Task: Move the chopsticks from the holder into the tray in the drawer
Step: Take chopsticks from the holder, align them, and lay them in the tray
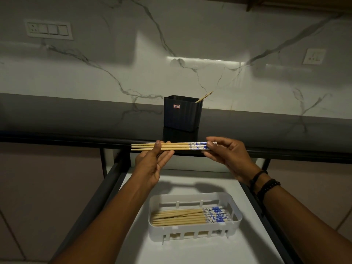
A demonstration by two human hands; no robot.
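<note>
Over the drawer (133, 235), three chopsticks (179, 146) ride level, left hand (152, 162) pinching plain tips, right hand (226, 155) gripping blue ends, likely squared to match the row in the tray (236, 212) at 6 o'clock, one more in the holder (181, 115) at 12.

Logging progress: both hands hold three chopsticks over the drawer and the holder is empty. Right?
No. The holder is not empty: the head view shows one chopstick leaning out of it. The left hand and right hand do hold three chopsticks over the drawer.
</note>
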